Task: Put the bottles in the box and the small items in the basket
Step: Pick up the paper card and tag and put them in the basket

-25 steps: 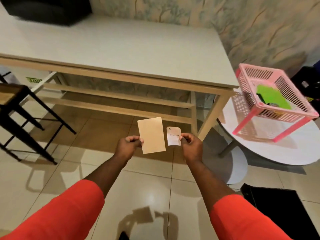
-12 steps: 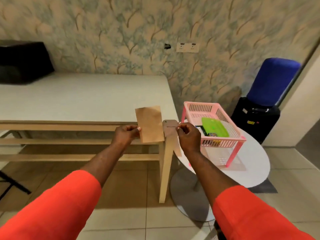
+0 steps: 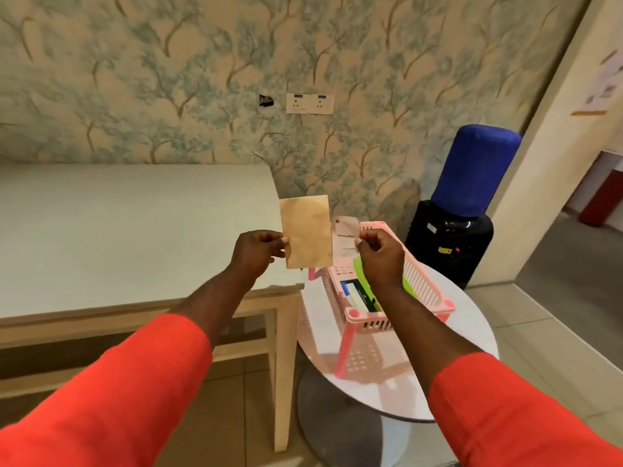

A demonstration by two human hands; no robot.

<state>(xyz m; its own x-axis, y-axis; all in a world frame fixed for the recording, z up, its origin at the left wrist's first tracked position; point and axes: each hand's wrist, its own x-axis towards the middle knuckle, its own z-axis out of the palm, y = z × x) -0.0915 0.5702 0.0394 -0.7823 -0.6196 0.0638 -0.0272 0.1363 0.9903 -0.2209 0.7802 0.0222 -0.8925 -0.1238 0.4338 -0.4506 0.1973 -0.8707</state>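
My left hand [image 3: 258,252] pinches a small brown paper envelope [image 3: 306,235] by its left edge and holds it upright in front of me. A small white card [image 3: 344,239] with printed text is gripped by my right hand [image 3: 379,256], right beside the envelope. Both are held in the air above the near end of the pink plastic basket [image 3: 371,320]. The basket stands on legs on a round white table [image 3: 472,348]. Inside it lie a green flat item [image 3: 359,274] and a blue-and-white packet [image 3: 354,293], partly hidden by my right arm. No bottles or box are in view.
A long white table with a wooden frame [image 3: 135,237] stands to the left, its corner touching the round table. A black water dispenser with a blue-covered bottle [image 3: 462,203] is against the wall at the right. Tiled floor lies below, with a doorway at far right.
My view has lifted from the floor and turned right, bringing me closer to the basket. Both hands, still holding the envelope and card, now hover over the basket.
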